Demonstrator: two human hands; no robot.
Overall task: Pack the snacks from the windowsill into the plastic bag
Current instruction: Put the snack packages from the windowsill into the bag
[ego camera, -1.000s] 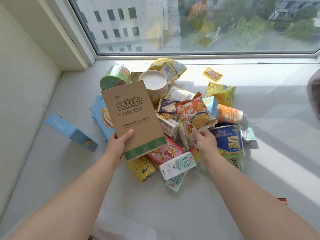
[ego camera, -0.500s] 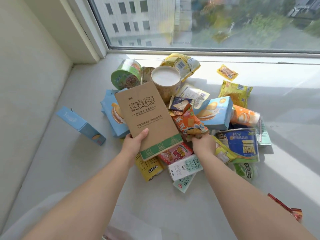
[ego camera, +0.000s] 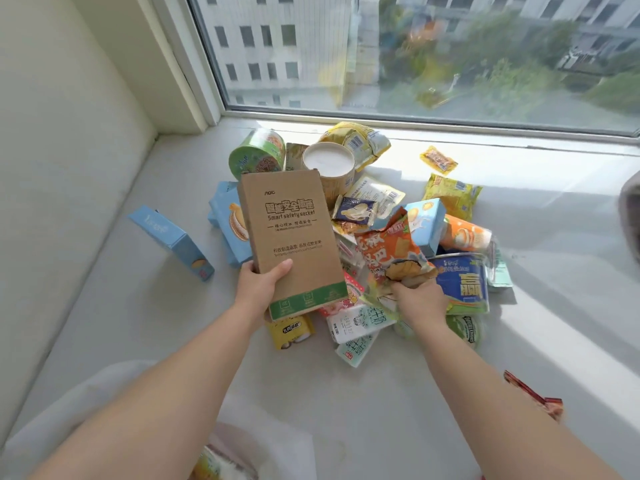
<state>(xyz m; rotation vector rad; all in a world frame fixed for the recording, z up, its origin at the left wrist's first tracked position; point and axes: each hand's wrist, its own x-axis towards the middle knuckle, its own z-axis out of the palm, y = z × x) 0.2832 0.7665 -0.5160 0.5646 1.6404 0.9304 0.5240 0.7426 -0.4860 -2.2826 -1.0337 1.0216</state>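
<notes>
A heap of snacks lies on the white windowsill point(ego camera: 381, 393): a green cup point(ego camera: 256, 157), a paper tub point(ego camera: 329, 164), blue boxes, milk cartons and foil packets. My left hand point(ego camera: 258, 289) grips a brown cardboard box point(ego camera: 291, 240) by its lower edge and holds it above the heap. My right hand point(ego camera: 417, 299) grips the bottom of an orange chip bag point(ego camera: 388, 251), lifted over the pile. The clear plastic bag point(ego camera: 263, 441) lies at the near edge between my forearms, with something yellow inside.
A lone blue box point(ego camera: 173, 240) stands at the left near the wall. A small yellow packet point(ego camera: 438, 160) lies by the window. A red wrapper point(ego camera: 535, 398) lies at the right. A grey object point(ego camera: 628, 216) shows at the right edge.
My right hand has taken firmer hold of the orange chip bag and raised it off the pile. The brown box stays held in my left hand. The view has tilted down, showing the plastic bag.
</notes>
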